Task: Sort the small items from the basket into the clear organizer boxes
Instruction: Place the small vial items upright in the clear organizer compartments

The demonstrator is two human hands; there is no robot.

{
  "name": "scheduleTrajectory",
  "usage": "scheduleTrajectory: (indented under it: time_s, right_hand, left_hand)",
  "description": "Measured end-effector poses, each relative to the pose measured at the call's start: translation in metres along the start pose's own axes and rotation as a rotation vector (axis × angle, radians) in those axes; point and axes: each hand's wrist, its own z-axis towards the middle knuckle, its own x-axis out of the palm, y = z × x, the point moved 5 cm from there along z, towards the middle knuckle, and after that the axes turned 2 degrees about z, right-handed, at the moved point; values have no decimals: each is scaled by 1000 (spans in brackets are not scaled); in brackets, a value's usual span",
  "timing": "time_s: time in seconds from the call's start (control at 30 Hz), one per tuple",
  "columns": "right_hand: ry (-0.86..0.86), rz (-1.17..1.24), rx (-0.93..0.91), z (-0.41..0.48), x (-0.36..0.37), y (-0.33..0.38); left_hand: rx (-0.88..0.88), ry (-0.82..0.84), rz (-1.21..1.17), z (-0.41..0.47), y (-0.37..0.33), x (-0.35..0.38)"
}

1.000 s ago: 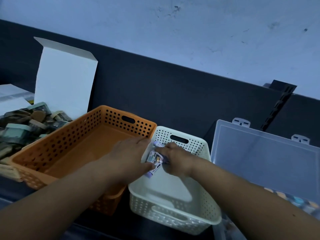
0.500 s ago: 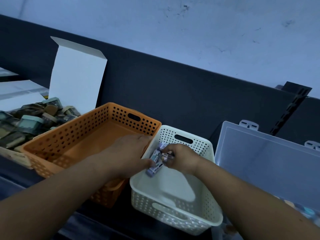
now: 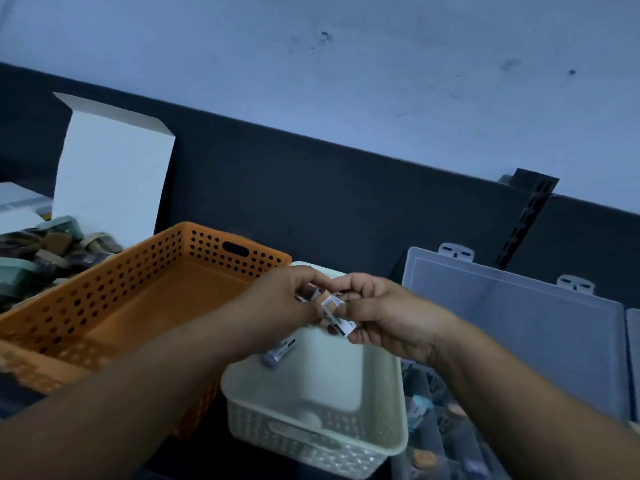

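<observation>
Over the white perforated basket, both hands meet. My left hand pinches small labelled items, and a purple-grey tube sticks out below it, over the basket. My right hand pinches a small white labelled packet between thumb and fingers. To the right lies the clear organizer box, its lid standing open behind it, with small items in its compartments.
An orange perforated basket stands left of the white one. Further left, a white cardboard box with a raised flap holds several small dark and green packets. A dark panel runs along the back.
Both hands have lifted up from inside the white basket with the small items and pulled them apart; the camera view has shifted slightly.
</observation>
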Motion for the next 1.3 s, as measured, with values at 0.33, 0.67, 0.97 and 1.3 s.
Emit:
scheduleTrajectory:
  time_s: [0.33,0.67,0.97,1.3]
  right_hand:
    - [-69,149,-65,-65,-38,4]
    - [-324,212,-115,-104,-81,-5]
    - [-494,-250,-191,-127,-101,-6]
    - [-547,-762,-111,-125,-110,-28]
  left_hand:
    - [-38,-6,-322,8,-23,37]
    - [-213,217,-540,9,-43,85]
    - [-82,154,-284,15,-54,97]
    - [208,17,460,20,-50,117]
